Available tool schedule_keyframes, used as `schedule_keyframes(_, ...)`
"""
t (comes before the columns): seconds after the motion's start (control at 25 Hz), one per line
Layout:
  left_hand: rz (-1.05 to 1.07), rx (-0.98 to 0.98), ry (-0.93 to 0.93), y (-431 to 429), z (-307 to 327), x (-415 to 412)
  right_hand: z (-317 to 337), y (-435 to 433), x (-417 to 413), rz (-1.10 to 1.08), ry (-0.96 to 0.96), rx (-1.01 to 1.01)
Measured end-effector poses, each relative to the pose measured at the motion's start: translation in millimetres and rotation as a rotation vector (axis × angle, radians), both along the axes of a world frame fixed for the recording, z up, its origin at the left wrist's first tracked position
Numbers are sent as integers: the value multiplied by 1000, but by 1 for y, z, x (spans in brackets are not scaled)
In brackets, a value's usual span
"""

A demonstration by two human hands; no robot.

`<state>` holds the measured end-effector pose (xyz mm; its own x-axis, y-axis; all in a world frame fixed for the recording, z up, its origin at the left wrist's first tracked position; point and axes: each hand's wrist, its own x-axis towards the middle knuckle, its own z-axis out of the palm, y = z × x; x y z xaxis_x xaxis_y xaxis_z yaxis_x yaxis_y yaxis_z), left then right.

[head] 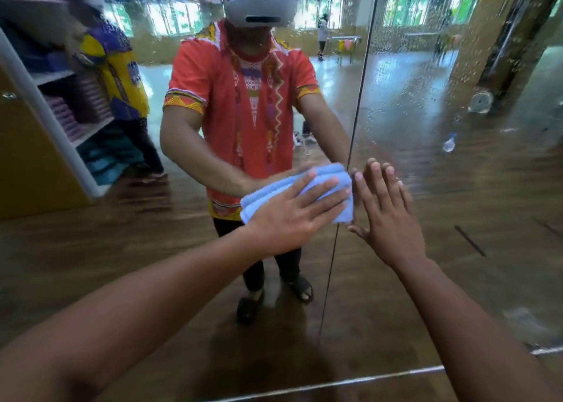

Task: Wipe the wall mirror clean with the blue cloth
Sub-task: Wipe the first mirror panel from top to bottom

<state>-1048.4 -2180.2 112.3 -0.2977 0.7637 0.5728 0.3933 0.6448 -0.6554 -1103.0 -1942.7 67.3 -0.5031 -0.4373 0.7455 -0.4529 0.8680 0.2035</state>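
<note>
A large wall mirror [441,112] fills the head view, with a vertical seam between two panels near the middle. Water droplets speckle its upper right part. A folded light-blue cloth [274,193] lies flat against the glass just left of the seam. My left hand [292,215] presses on the cloth with straight, spread fingers. My right hand [387,215] rests flat on the right panel beside the cloth, fingers straight and pointing up. My reflection in a red patterned shirt shows behind both hands.
A white shelf unit [58,103] with folded fabrics stands at the left edge next to the mirror. A metal strip [380,378] runs along the mirror's bottom edge. The glass reflects a wooden floor, another person and windows.
</note>
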Motion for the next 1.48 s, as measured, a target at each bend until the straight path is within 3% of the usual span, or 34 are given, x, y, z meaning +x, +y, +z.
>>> schedule_keyframes(0.28, 147, -159, -164, -18, -130, 16, -2, -1, -5, 8, 15, 11)
schedule_keyframes(0.48, 208, -374, -393, -16, -176, 32, -3, 1, -5, 40, 13, -7)
schedule_keyframes(0.6, 308, -420, -437, -22, -202, 36, -4, 0, -5, 53, 14, -23)
schedule_keyframes(0.72, 363, -402, -408, -20, -202, 38, -3, 2, -7, 48, 26, 0)
schedule_keyframes(0.8, 338, -252, -324, -16, -176, 39, -2, 3, -6, 46, 39, -2)
schedule_keyframes(1.0, 296, 119, -8, 1, -39, 23, -3, 1, -5, 23, 107, -19)
schedule_keyframes(1.12, 287, 171, 136, 7, 11, 12, -3, 2, -7, 49, 121, -17)
schedule_keyframes(1.24, 207, 126, 72, 7, -12, 7, -5, 3, -11, 49, 151, -11)
schedule_keyframes(1.48, 221, -142, -201, 11, -152, 11, -6, 5, -16, 55, 66, 50)
